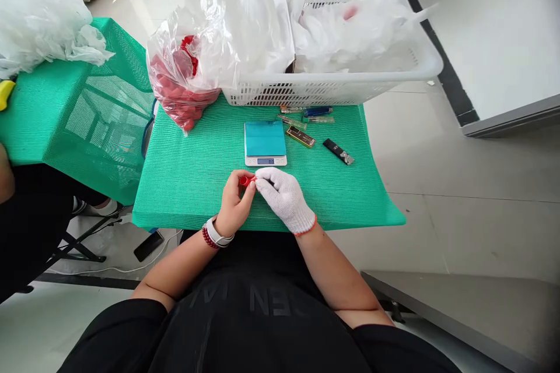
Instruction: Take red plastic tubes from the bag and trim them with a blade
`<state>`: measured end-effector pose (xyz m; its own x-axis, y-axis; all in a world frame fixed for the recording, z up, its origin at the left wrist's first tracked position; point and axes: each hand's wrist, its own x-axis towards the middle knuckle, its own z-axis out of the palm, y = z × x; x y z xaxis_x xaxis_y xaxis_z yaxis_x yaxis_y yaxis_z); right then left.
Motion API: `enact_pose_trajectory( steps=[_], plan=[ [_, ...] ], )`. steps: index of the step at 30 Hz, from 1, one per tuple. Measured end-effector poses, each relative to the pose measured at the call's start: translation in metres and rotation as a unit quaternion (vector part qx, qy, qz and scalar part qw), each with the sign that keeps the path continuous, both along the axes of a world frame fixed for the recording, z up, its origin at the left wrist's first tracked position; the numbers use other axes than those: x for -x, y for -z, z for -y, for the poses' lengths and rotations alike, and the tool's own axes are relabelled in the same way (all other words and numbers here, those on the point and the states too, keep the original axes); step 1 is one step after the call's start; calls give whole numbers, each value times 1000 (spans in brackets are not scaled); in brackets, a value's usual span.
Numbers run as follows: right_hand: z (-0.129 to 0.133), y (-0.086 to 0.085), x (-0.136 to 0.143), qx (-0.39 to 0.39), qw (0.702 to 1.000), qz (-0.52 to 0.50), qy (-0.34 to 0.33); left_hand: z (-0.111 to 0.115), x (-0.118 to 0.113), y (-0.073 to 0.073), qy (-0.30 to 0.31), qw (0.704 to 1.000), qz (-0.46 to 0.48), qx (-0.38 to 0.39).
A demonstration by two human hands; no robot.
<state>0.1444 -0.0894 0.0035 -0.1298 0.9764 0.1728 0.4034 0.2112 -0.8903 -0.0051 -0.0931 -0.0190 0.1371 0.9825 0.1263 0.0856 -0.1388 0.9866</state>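
Close to the near edge of the green-covered table, my bare left hand [237, 201] is closed around a small red plastic piece [245, 180] with a round, ring-like opening. My right hand [285, 198], in a white knitted glove with an orange cuff, meets it from the right. Its thumb and fingers are pinched together at the red piece's end; a dark sliver shows between them, too small to name. Just beyond both hands lies a digital scale [265, 141] with a blue-green platform and a lit display.
A clear bag of red pieces [186, 93] stands at the back left beside a white plastic basket [332, 84] full of plastic bags. A black utility knife [338, 151], a blade box [300, 136] and several small packs lie right of the scale. Another person sits at left.
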Motion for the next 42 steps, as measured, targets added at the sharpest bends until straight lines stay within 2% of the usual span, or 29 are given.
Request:
enact_pose_trajectory(
  steps=[22, 28, 36, 42],
  plan=[
    [-1, -1, 0, -3, 1000, 12, 2, 0, 1, 0, -3, 1000, -9, -1],
    [0, -3, 0, -4, 1000, -7, 2, -1, 0, -1, -7, 1000, 13, 0],
    [6, -7, -2, -19, 997, -41, -63, 0, 4, 2, 16, 1000, 3, -4],
    [5, 0, 0, 6, 999, -31, 2, -2, 1, 4, 10, 999, -6, -38]
  ],
)
